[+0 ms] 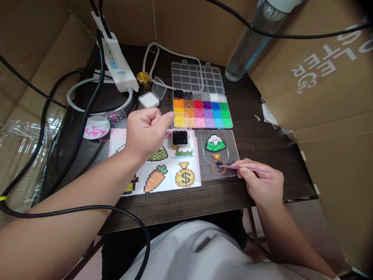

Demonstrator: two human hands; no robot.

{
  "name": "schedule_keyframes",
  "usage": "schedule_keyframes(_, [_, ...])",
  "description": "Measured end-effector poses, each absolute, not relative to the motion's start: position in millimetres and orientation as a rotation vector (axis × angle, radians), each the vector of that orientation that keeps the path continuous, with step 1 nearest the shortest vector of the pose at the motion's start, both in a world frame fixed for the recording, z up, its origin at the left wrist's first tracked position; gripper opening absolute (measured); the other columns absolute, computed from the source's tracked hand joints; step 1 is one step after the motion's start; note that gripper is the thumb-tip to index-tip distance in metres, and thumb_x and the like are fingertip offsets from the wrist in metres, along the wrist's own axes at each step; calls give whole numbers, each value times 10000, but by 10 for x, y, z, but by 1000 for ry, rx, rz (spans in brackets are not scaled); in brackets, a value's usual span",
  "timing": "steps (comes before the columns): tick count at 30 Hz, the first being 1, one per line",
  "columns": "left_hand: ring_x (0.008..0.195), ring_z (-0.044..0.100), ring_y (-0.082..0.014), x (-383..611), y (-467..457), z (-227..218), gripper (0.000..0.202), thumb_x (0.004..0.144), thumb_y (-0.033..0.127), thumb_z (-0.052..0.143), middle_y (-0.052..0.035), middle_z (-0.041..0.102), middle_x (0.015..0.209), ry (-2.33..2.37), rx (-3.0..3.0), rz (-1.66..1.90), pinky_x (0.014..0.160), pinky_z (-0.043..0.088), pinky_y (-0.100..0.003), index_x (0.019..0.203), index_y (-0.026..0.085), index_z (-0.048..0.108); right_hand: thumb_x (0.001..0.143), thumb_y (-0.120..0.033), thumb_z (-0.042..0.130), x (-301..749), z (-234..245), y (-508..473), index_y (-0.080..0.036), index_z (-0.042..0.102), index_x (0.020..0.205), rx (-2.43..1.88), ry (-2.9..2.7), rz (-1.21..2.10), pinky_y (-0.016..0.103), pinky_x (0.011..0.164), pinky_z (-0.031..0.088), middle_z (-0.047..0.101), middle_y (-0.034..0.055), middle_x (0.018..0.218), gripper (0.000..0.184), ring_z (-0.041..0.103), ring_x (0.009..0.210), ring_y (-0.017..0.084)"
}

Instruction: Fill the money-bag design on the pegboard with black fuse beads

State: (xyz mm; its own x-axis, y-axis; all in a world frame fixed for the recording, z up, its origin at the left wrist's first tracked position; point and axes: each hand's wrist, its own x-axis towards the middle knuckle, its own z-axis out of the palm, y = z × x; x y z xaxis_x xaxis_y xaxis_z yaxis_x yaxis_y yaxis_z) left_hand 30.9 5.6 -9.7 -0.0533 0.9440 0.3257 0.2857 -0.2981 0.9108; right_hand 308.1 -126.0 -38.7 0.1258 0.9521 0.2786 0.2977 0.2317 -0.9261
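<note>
My right hand (264,182) pinches pink tweezers (247,168), whose tip rests on a small brown and black bead figure (218,165) on the clear pegboard (204,171). A green and white bead shape (215,142) sits higher on that board. My left hand (145,130) hovers in a loose fist over the pattern sheet (159,181), thumb tip at the edge of the colour bead box (202,111). A little tub of black beads (180,137) lies just right of that hand.
The bead box lid (196,77) stands open behind it. A white power strip (118,64), a gold cap (143,79), a small tub of white beads (148,99) and a pink bead dish (96,127) sit at the back left. A clear bottle (247,46) and cardboard walls (326,66) surround the dark table (262,136).
</note>
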Motion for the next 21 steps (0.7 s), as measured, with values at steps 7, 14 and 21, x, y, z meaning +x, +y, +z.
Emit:
schedule_keyframes(7, [471, 264, -88, 308, 62, -98, 528, 769, 264, 671, 42, 289, 456, 1319, 1613, 1372, 467, 238, -294, 499, 182, 224, 839, -116, 676, 3069, -354, -1253, -251, 791, 860, -1323, -1434, 732, 337, 727, 562, 773, 29, 838, 179, 708, 804, 193])
schedule_keyframes(14, [478, 258, -92, 306, 62, -99, 530, 777, 254, 671, 42, 272, 465, 1318, 1617, 1373, 474, 226, -299, 496, 185, 227, 840, -123, 676, 3068, -354, -1249, -260, 792, 874, -1338, -1446, 737, 343, 767, 570, 776, 24, 854, 183, 714, 825, 193])
schedule_keyframes(21, [474, 256, -90, 309, 61, -98, 523, 771, 250, 668, 43, 276, 459, 1312, 1615, 1380, 474, 223, -301, 492, 184, 231, 829, -191, 696, 3081, -391, -1245, -236, 793, 836, -1336, -1396, 711, 370, 720, 584, 775, 49, 817, 107, 717, 780, 212])
